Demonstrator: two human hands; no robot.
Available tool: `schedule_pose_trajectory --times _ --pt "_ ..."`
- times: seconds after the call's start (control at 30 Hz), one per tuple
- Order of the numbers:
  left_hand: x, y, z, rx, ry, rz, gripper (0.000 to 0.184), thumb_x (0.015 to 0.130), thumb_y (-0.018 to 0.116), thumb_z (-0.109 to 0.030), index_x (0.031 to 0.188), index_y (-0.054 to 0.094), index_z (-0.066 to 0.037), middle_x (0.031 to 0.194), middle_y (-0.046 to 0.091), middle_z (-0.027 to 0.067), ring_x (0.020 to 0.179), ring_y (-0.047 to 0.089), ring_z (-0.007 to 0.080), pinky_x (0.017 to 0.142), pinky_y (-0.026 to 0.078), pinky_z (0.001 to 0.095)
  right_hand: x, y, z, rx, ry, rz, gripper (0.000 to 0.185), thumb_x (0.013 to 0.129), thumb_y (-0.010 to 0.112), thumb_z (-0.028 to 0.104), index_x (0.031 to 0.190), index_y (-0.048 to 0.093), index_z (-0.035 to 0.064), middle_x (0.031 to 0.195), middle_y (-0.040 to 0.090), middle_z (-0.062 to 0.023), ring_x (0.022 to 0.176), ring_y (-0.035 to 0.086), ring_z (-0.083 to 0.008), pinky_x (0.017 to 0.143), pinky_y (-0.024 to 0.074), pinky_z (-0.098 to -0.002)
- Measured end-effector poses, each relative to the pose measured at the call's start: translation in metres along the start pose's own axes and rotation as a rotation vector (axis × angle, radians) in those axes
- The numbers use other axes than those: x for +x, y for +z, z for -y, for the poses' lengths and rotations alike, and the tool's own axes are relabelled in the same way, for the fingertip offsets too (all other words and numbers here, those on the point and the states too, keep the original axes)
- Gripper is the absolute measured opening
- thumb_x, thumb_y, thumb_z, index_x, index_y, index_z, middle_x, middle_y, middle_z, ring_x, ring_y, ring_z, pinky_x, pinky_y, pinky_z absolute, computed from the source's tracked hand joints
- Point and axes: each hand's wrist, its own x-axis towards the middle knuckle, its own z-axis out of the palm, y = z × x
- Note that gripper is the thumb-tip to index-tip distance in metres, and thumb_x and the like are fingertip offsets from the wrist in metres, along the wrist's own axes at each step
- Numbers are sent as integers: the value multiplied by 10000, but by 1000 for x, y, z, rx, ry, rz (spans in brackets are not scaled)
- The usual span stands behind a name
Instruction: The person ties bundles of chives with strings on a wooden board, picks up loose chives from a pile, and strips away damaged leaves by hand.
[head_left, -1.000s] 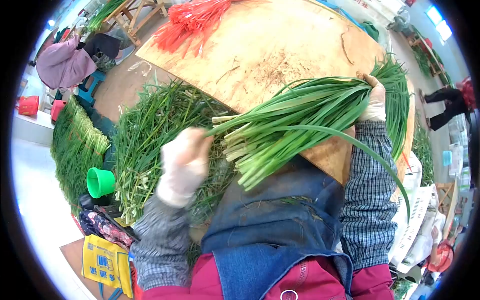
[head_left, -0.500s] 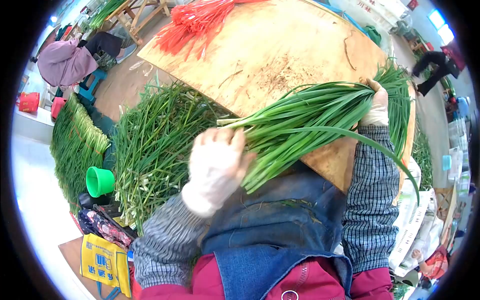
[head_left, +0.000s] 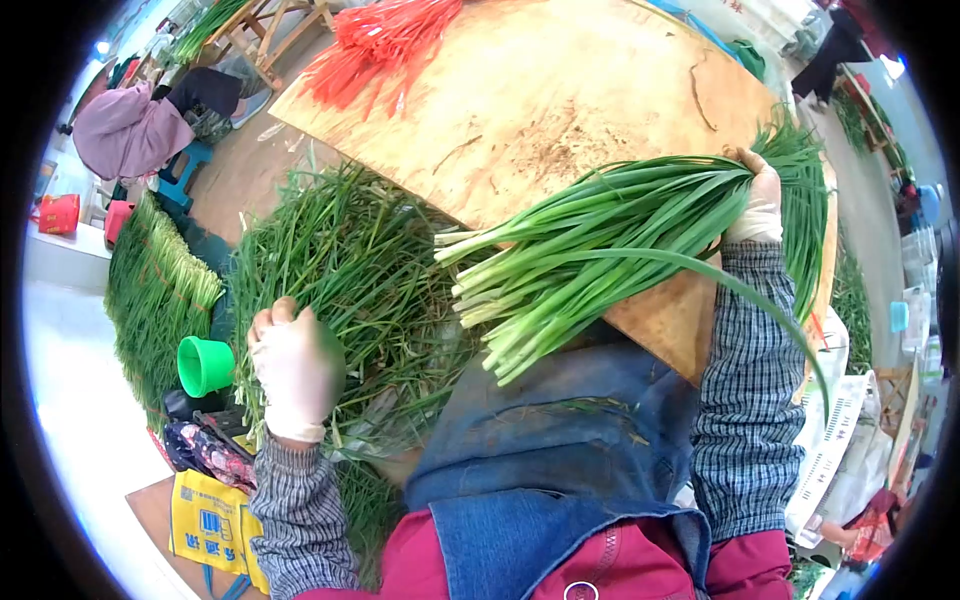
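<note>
My right hand (head_left: 758, 200), in a pale glove with bare fingertips, grips a bunch of garlic chives (head_left: 610, 240) by its leafy end. The pale cut stems fan out to the left over the table corner and my lap, and one long leaf droops over my right sleeve. Over at the left, my left hand (head_left: 295, 370), gloved the same way, is on a heap of loose garlic chives (head_left: 350, 240). Its fingers are curled in; whether stalks are in them is hidden. More chives (head_left: 795, 170) lie beyond my right hand on the wooden table (head_left: 560, 90).
Red ties (head_left: 385, 45) lie at the table's far left. A green cup (head_left: 205, 366), stacked tied chives (head_left: 160, 290) and a yellow bag (head_left: 210, 525) are at the left. A person in a mauve top (head_left: 130, 125) sits at the upper left; another person (head_left: 835, 50) stands at the upper right.
My left hand has left the stem end of the bunch and moved left and down onto the heap. The right hand keeps holding the bunch nearly still. The standing person at the right has shifted.
</note>
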Motion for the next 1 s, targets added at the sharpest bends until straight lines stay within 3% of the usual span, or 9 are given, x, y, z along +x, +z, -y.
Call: schedule_pose_trajectory --times 0.13,0.23,0.33,0.4,0.5,0.73,0.83,0.97,1.0 --pt "26 -25 -62 -513 141 -196 216 747 651 -56 954 592 -76 732 552 41 696 514 201 696 419 333 6 -1 3 -5 23 22 158 832 491 132 749 569 22 672 592 -80 588 566 -211 588 500 -311" --pt "62 -21 -109 -489 172 -102 237 735 656 -155 934 580 -51 830 576 93 817 552 255 729 426 378 -2 -1 5 28 21 25 151 833 494 132 753 570 28 671 591 -75 579 566 -208 576 495 -306" --pt "81 7 -117 -572 225 -163 264 713 656 -124 956 578 -60 878 592 110 820 558 273 725 429 376 -12 6 7 65 -13 -62 149 832 498 133 765 574 24 668 589 -72 574 564 -206 574 493 -305" --pt "88 7 -110 -803 214 -296 167 710 628 -75 873 592 -63 745 565 85 725 555 249 644 434 347 -13 2 7 19 -17 -31 154 829 502 140 784 582 16 688 602 -88 588 575 -219 581 504 -316" --pt "94 -6 -96 -1147 82 -120 154 705 655 11 853 621 -15 788 601 118 729 592 250 651 466 295 -14 6 9 -4 12 15 174 832 494 151 792 585 8 713 618 -107 601 588 -243 586 515 -332" --pt "97 -18 -95 -877 149 -250 136 660 652 9 777 593 -29 716 598 119 646 597 280 593 479 324 -7 18 13 -41 26 17 172 836 497 151 802 583 5 708 619 -113 595 590 -249 583 520 -339" --pt "94 -12 -97 -794 125 -268 135 645 638 -73 774 597 -61 673 566 104 634 573 282 573 463 365 0 19 11 -41 38 38 170 839 501 144 815 579 -4 725 619 -120 607 592 -253 595 522 -342" --pt "85 -12 -89 -790 24 -260 96 635 611 -57 728 593 -40 683 590 122 622 597 261 588 484 345 -6 25 10 -45 42 61 146 832 510 113 827 552 -27 740 604 -129 632 583 -254 607 510 -345" --pt "82 -20 -81 -784 -55 -202 59 667 573 2 721 595 -9 672 600 142 593 597 266 576 482 327 -7 25 9 -55 47 66 150 833 508 115 823 556 -27 745 607 -132 639 584 -254 614 510 -346"
